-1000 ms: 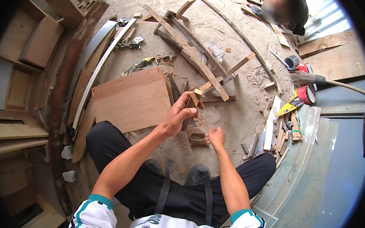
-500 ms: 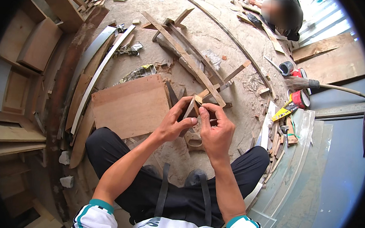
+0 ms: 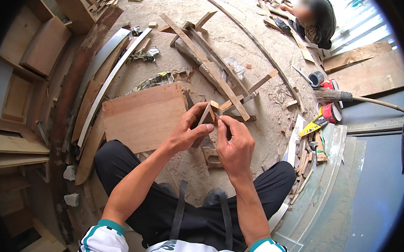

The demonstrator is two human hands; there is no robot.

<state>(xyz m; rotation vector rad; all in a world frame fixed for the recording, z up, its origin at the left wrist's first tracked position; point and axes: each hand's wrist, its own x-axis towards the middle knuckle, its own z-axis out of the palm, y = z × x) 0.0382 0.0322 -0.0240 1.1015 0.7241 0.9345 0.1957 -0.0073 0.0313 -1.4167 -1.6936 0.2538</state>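
My left hand (image 3: 193,129) is closed on a short piece of wood (image 3: 205,115) with a pale cut end, held tilted above the floor. My right hand (image 3: 235,143) pinches thumb and forefinger together against the wood's right side; whatever lies between those fingertips is too small to make out. Below the hands lies a handsaw, its wooden handle (image 3: 212,158) showing between my knees and most of its blade hidden. To the left, beside my left forearm, a flat brown wooden board (image 3: 143,116) rests near my knee.
Crossed wooden bars (image 3: 209,67) lie ahead on the dusty floor. On the right are a yellow-sleeved tool (image 3: 312,127), a red can (image 3: 331,113), a broom (image 3: 334,95), glass sheets (image 3: 317,187) and wood scraps. Wooden cabinets (image 3: 19,89) line the left. A person (image 3: 321,22) crouches at far right.
Both hands have shifted slightly left with the wood. My right fingertips have moved from near the wood's top end to lower on its side. The person at the back has shifted a little.
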